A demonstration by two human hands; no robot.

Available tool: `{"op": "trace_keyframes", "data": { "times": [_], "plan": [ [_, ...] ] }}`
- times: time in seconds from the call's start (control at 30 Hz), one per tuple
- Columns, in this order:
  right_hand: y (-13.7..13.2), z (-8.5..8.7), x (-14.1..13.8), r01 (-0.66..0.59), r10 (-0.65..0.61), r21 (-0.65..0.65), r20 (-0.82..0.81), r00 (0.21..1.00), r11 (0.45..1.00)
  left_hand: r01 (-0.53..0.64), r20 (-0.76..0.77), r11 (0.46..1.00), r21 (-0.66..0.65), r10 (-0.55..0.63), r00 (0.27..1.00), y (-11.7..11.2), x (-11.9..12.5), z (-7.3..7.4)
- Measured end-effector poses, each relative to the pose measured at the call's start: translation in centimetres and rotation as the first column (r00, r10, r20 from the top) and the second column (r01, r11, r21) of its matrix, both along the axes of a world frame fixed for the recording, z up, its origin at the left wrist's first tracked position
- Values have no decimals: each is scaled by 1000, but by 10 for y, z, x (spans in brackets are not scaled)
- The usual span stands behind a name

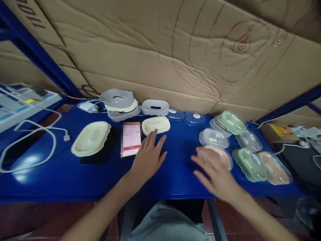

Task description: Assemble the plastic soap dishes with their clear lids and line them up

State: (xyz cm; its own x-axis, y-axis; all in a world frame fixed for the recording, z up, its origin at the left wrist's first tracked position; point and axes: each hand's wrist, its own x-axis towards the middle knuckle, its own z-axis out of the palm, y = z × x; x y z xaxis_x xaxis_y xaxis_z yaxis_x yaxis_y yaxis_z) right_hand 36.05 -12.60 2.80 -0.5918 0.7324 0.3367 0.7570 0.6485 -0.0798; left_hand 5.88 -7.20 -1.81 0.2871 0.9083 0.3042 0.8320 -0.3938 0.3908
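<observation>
Dotting blue tabletop point(180, 167) before cardboard point(125, 50), dishes point(155, 124)

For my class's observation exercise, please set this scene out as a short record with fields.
surface: blue table
left hand: fingers spread, at the small cream dish; contact unclear
right hand: blurred, over the peach container
phone: lit, left of the small cream dish
right side: two green containers with white labels
backdrop: cardboard with red lines

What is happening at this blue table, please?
A person has both hands, fingers spread, over a blue table. The left hand is at a small cream dish beside a phone. The right hand partly hides a pink dish. I cannot tell whether either touches a dish. A stack of dishes stands behind.
</observation>
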Motion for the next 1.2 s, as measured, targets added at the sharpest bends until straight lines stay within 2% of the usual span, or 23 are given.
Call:
{"op": "trace_keyframes", "data": {
  "times": [0.07,0.13,0.23,0.33,0.43,0.57,0.63,0.77,0.83,0.9,0.97,1.03,1.13,1.2],
  "plan": [
    [-15,-27,-24,-82,84,-38,49,995,996,-44,-58,999,-30,42,997,20,5,5],
    [-14,-48,-29,-77,78,-32,19,997,996,-32,-101,997,-68,25,995,28,9,7],
    [7,-60,-16,-17,14,-31,-68,998,999,26,-150,998,-55,-34,988,14,13,4],
    [32,-55,-2,22,-29,-77,-98,995,997,46,-156,999,-10,-47,987,-19,17,-2],
    [52,-46,-5,45,-56,-110,-100,993,993,105,-130,994,-9,-105,986,-52,16,-6],
    [84,-41,-39,-20,7,-94,-139,990,995,246,-53,969,-29,-247,968,-76,8,-10],
    [107,-40,-66,-42,32,-56,-164,986,998,259,-12,965,-26,-260,966,-80,4,-12],
    [164,-38,-119,-13,10,-16,-186,982,1000,211,50,977,23,-212,976,-84,0,-18],
    [188,-37,-135,-2,-2,-18,-216,976,1000,132,89,988,82,-139,986,-85,0,-20],
    [199,-36,-139,0,-5,-18,-247,969,1000,26,146,992,121,-43,988,-87,0,-21],
    [192,-35,-133,2,-4,-5,-275,961,1000,-37,201,992,116,13,980,-88,0,-22],
    [168,-33,-118,-1,5,15,-303,953,1000,-42,238,995,90,19,971,-88,-1,-22],
    [109,-33,-84,-29,43,44,-363,931,999,-64,282,996,55,46,958,-88,-1,-23],
    [67,-34,-61,-31,34,13,-372,928,999,-96,315,995,37,79,946,-88,-1,-25]
  ]
}}
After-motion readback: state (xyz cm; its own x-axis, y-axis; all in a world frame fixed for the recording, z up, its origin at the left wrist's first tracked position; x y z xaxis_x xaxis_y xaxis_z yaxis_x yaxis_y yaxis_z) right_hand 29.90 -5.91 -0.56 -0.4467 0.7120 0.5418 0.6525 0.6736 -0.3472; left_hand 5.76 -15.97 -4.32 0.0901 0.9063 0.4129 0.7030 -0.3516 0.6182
